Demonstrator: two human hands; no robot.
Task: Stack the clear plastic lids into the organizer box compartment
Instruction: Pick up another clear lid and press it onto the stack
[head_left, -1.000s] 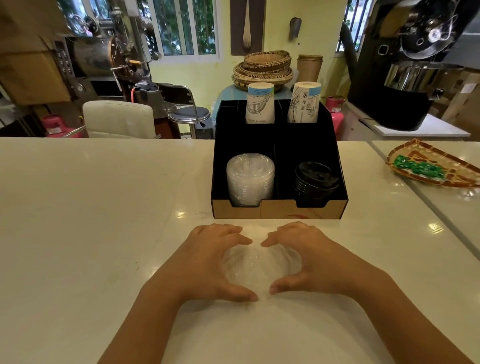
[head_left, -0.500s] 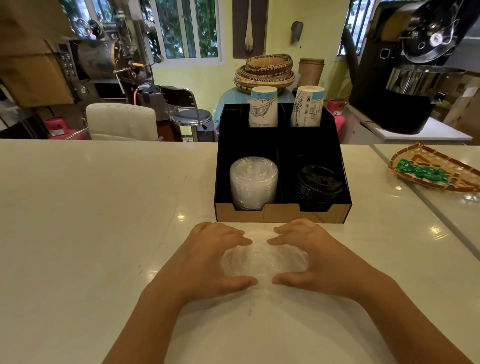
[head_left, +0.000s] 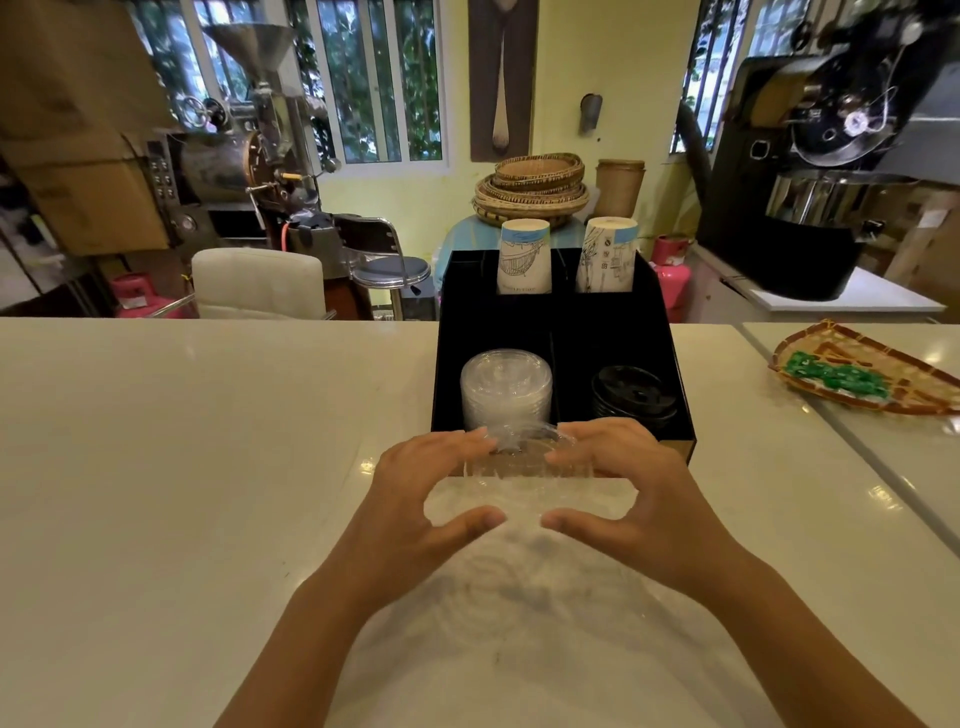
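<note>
Just in front of the organizer box (head_left: 563, 332), a small stack of clear plastic lids (head_left: 524, 457) is held between both hands, w/ its far edge overlapping the box's front lip. Left hand (head_left: 415, 499) cups the stack's left side, fingers over the top edge & thumb curled in below; right hand (head_left: 639, 493) mirrors it on the right side. Thumbs near each other, not touching. Can't tell if the stack is lifted off the white surface (head_left: 182, 467) or resting on it.

In the box's front-left compartment stands a taller pile of clear lids (head_left: 505, 387); front-right compartment holds black lids (head_left: 634, 397). Two back compartments each carry a stack of upside-down paper cups (head_left: 524, 257).

Far right on the surface, well apart from the box, lies a woven tray (head_left: 883, 395) w/ something green in it.
</note>
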